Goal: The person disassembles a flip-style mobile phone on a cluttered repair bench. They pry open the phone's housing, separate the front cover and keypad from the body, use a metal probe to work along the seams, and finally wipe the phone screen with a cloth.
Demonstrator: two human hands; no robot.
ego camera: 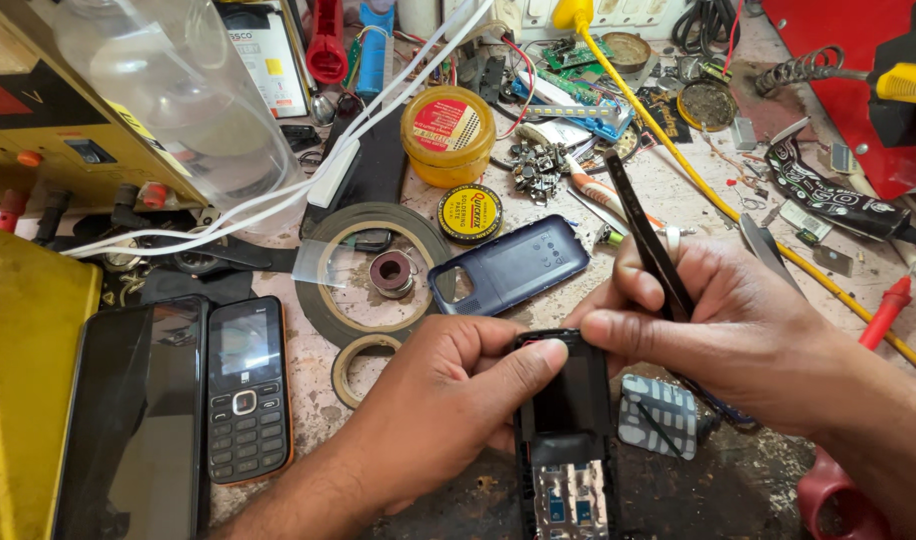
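My left hand [448, 390] grips an opened black phone body [566, 440] by its left side, thumb pressed on the top edge. The phone's back is off, showing card slots near the bottom. My right hand [728, 320] holds black tweezers [646, 235] between the fingers, their upper end pointing up and away, while its thumb rests on the phone's top right corner. A dark blue back cover [508, 268] lies on the bench just above my hands.
A black keypad phone [245, 388] and a large dark smartphone [133, 420] lie at the left. Tape rolls [368, 270], a yellow paste jar [447, 135], a small tin [470, 213], circuit boards, a yellow cable [678, 150] and red-handled tools crowd the bench.
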